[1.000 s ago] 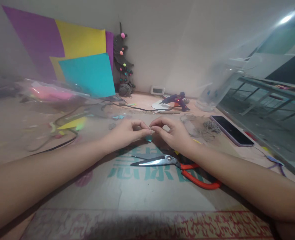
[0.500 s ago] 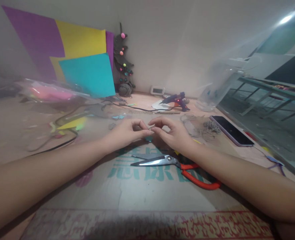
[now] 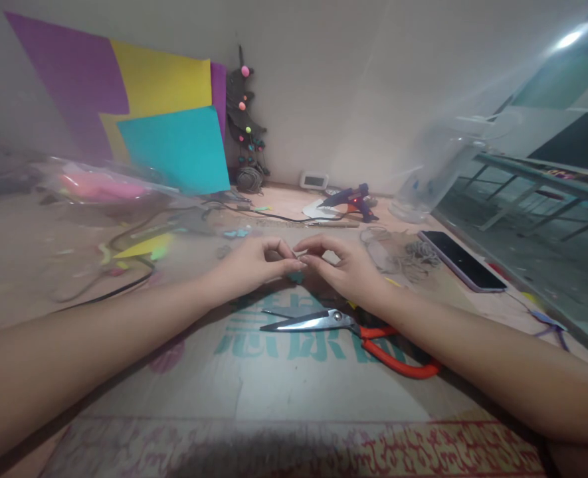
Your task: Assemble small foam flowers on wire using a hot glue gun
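My left hand (image 3: 268,260) and my right hand (image 3: 337,262) meet over the cardboard sheet (image 3: 284,392), fingertips almost touching. Each is closed in a pinch of thumb and forefinger on a thin cord (image 3: 298,256), of which only a short bit shows between the fingertips. Just below them is a small teal piece (image 3: 297,277), partly hidden; whether it hangs from the cord I cannot tell. Nearer to me lie red-handled scissors (image 3: 337,317), blades slightly apart and pointing left, the handles partly under my right forearm.
A glue gun (image 3: 352,200) with a red light stands at the back beside a small white display (image 3: 314,180). Grey yarn (image 3: 420,255) and a phone (image 3: 463,260) lie at right, near a clear plastic jug (image 3: 416,182). Coloured sheets (image 3: 179,149) lean on the wall.
The fingertips of my hands have shifted very slightly, and less of the cord shows between them. Everything else stays where it was.
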{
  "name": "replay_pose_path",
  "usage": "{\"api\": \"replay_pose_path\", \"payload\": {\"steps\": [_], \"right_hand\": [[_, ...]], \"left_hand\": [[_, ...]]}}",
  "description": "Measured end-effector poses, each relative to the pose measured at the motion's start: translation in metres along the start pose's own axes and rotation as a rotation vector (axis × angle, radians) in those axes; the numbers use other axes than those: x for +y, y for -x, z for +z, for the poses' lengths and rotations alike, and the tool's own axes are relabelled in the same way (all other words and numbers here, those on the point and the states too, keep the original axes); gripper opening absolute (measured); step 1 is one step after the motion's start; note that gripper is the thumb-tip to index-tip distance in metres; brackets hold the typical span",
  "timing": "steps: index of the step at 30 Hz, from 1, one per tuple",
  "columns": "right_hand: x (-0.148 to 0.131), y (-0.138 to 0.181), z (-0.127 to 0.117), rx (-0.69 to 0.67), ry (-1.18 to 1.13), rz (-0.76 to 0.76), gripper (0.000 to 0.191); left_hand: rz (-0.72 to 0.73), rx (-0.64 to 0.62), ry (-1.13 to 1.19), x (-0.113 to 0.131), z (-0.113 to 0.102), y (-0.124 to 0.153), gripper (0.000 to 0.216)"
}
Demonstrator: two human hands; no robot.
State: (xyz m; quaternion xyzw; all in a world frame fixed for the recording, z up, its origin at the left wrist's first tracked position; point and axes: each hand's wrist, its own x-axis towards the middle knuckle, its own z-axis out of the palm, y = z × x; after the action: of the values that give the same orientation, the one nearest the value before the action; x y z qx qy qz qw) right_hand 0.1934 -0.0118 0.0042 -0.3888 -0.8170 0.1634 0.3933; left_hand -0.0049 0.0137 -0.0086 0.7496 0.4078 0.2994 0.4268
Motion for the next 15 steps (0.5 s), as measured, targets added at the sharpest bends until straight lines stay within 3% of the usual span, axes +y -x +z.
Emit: {"api": "replay_pose_path", "payload": {"steps": [15], "right_hand": [[-0.0007, -0.0004, -0.0008, 0.004, 0.006, -0.039, 0.012]], "left_hand": [[0.022, 0.005, -0.015, -0.0011, -0.0008, -0.0001, 0.034]]}}
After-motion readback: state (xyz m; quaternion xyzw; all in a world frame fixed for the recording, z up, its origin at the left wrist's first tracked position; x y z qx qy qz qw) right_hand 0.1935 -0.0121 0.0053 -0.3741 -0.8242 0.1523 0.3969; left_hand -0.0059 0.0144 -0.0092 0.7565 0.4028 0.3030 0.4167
